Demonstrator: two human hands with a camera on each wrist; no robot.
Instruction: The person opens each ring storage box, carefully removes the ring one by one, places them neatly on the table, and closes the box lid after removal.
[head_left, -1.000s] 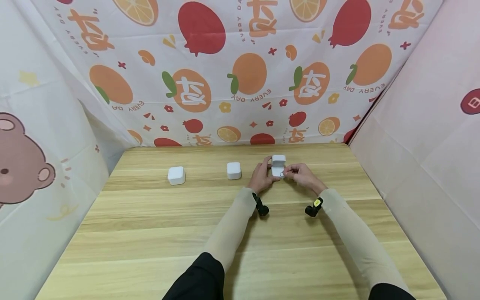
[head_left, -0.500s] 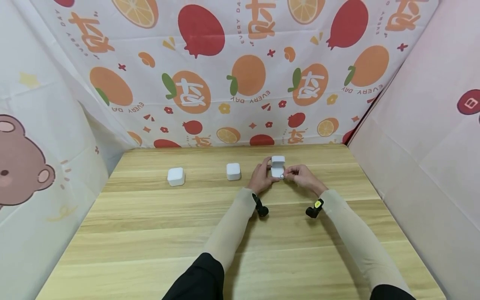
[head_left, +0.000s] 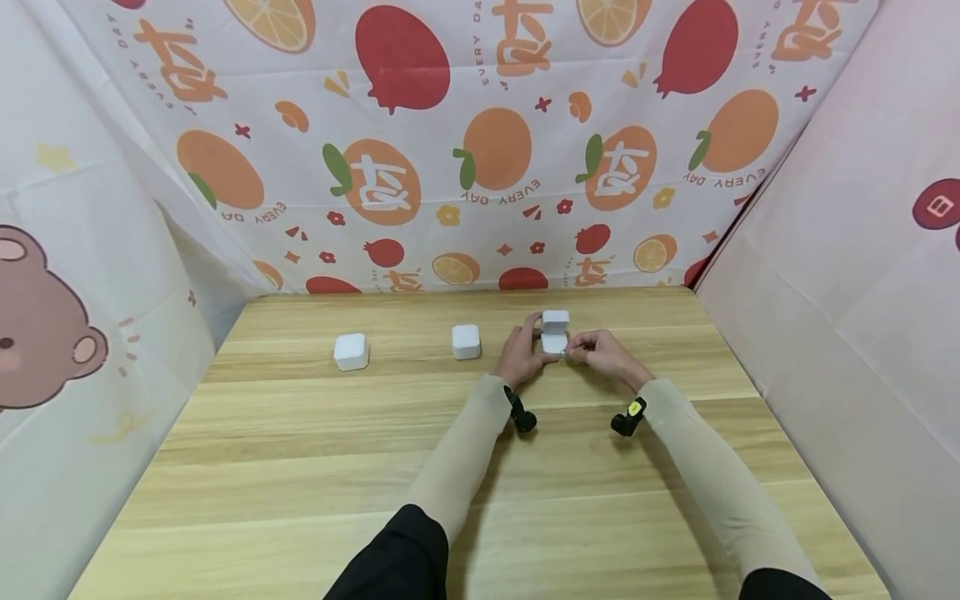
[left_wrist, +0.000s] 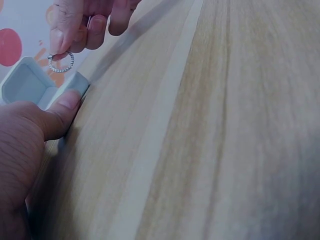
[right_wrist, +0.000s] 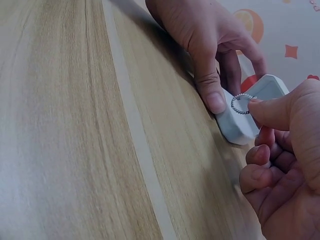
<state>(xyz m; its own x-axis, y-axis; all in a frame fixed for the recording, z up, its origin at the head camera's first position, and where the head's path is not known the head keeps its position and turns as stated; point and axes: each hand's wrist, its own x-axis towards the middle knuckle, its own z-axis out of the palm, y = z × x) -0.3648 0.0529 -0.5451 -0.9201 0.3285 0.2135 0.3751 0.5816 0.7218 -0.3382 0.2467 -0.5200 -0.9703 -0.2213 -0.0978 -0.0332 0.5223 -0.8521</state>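
Note:
A small white ring box (head_left: pixel 555 332) stands on the table with its lid raised. My left hand (head_left: pixel 521 350) grips it from the left, the thumb (right_wrist: pixel 216 102) along its front side in the right wrist view. Between thumb and forefinger my right hand (head_left: pixel 606 353) pinches a silver ring (right_wrist: pixel 240 104) with a beaded band. In the left wrist view the ring (left_wrist: pixel 62 63) hangs from the fingertips just over the box's base (left_wrist: pixel 75 83). The other fingers of the right hand are curled in below.
Two closed white boxes stand to the left on the wooden table (head_left: pixel 420 450): one box (head_left: pixel 467 342) near the middle, another box (head_left: pixel 351 352) farther left. A fruit-printed cloth (head_left: pixel 435 192) hangs behind the table's far edge, with pale cloths at both sides.
Both hands stay at the open box. The ring shows less clearly at the right fingertips than before; otherwise only a slight shift of the head view.

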